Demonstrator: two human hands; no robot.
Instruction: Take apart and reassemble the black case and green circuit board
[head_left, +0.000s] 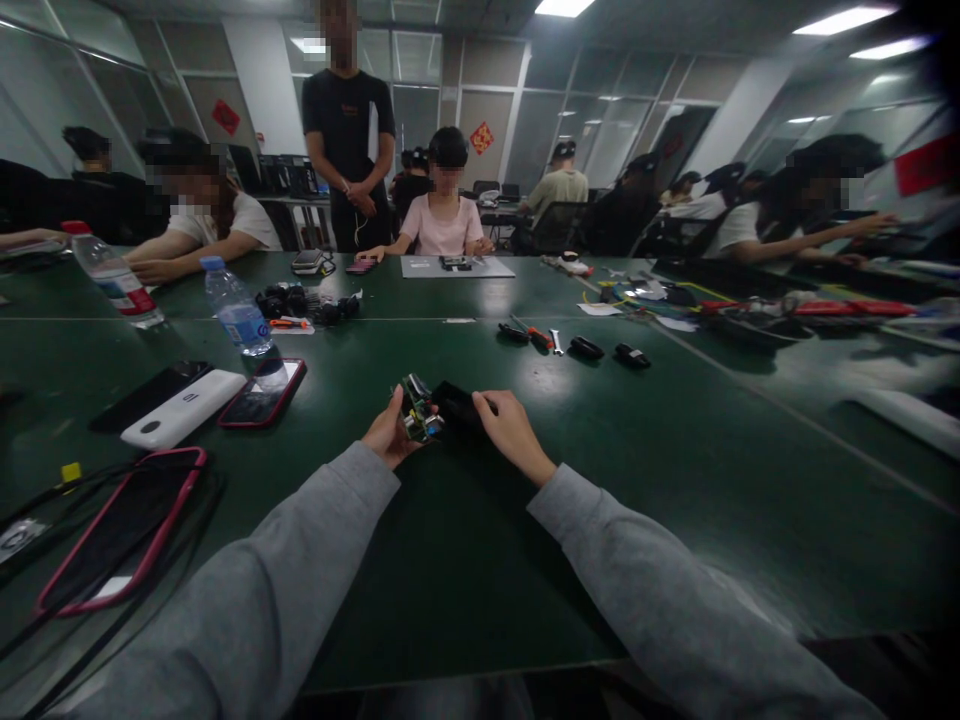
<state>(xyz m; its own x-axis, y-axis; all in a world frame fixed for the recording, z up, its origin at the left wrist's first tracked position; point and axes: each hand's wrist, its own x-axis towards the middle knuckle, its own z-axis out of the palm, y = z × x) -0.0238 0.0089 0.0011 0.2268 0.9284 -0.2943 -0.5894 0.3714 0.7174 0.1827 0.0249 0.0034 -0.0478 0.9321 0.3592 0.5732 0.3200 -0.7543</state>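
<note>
Above the green table, my left hand [388, 432] is closed around a small circuit board [420, 412] with yellow, blue and silvery parts on it. Close beside the board, a black plastic housing [454, 403] is gripped by my right hand [510, 428], thumb and fingers at its right edge. The near end of the housing comes up to the board; whether they touch I cannot tell. Past my hands lie an orange-and-black screwdriver [538, 338], a small wrench [556, 342] and black pieces, one of them a dark oblong part [586, 348].
On the left are a pink-cased phone [124, 530] with black cables over it, another phone [262, 393], a white power bank [184, 408] and two water bottles, the nearer blue-capped bottle [238, 312]. Tangled tools and wires [675, 292] lie back right. People sit across the table [465, 560].
</note>
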